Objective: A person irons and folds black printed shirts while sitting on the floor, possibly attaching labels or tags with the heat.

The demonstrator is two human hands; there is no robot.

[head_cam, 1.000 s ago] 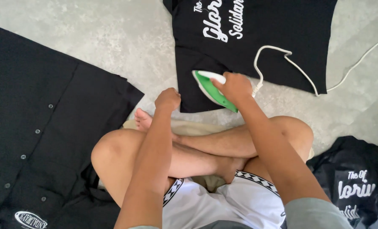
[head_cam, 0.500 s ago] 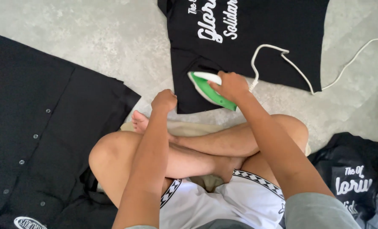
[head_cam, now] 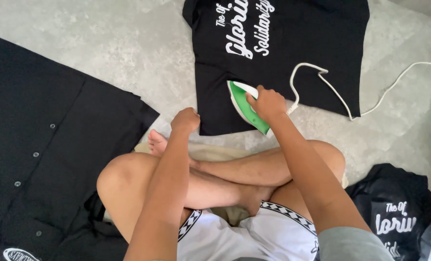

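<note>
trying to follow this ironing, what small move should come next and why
Probably slide the iron up the black t-shirt toward the white print. The right hand grips it near the bottom hem, the left hand pins the hem corner, and most of the shirt lies above the iron.
</note>
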